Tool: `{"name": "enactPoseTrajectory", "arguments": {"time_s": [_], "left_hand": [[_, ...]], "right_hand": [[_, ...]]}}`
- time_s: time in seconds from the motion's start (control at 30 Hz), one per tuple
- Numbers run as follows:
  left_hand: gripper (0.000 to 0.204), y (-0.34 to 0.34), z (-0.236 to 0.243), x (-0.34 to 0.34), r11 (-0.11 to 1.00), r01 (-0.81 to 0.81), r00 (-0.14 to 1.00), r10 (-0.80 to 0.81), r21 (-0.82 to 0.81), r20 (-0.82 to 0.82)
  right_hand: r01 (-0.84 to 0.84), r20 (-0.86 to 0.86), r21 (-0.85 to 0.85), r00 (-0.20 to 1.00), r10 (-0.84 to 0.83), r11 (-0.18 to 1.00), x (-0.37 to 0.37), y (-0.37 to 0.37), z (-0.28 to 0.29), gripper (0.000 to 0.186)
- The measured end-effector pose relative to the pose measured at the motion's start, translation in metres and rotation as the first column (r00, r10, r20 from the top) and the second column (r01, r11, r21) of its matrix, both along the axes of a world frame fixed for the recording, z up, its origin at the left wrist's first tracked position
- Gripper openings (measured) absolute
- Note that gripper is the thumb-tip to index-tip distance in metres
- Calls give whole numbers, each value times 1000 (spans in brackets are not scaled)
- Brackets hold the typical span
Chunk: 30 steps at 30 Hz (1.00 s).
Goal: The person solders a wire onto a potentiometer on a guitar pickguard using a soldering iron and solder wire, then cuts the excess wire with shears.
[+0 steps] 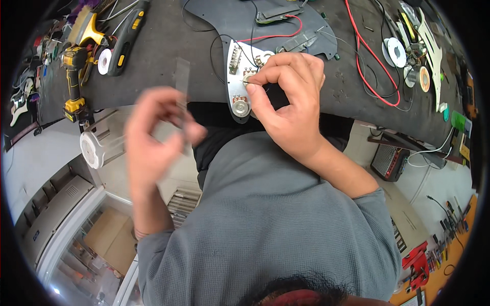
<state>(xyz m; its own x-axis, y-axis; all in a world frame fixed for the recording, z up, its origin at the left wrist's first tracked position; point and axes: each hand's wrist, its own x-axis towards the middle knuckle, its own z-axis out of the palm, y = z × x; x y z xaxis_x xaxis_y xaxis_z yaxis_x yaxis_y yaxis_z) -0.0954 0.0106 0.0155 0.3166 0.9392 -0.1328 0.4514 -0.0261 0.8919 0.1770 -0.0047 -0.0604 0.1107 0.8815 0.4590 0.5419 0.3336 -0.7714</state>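
Note:
A dark guitar pickguard (212, 11) lies face down near the bench's front edge, its silver shielded end (232, 76) toward me. On that end sit a selector switch (235, 57) and several round potentiometers, one of them a near potentiometer (240, 107). My right hand (293, 97) is over it, thumb and forefinger pinched on the end of a thin black wire (246, 82) beside the middle potentiometer. Left of the pickguard, my left hand (155, 135) is smeared by motion, fingers curled around a grey strip-shaped tool (182, 76) whose kind is unclear.
A yellow-black cordless driver (75, 76), a long black-yellow tool (127, 38) and a brush (84, 25) lie at the left. Red cable (361, 66), a wire spool (394, 52) and a white guitar-shaped piece (433, 58) are on the right. Pickups (301, 41) lie on the pickguard's far part.

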Motion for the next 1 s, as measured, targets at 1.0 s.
{"name": "enactPoseTrajectory", "arguments": {"time_s": [1.0], "left_hand": [[37,-27,-9,65,999,34,996,-34,-1,-77]], "right_hand": [[-23,-9,47,1000,24,999,-4,-6,-5,15]]}}
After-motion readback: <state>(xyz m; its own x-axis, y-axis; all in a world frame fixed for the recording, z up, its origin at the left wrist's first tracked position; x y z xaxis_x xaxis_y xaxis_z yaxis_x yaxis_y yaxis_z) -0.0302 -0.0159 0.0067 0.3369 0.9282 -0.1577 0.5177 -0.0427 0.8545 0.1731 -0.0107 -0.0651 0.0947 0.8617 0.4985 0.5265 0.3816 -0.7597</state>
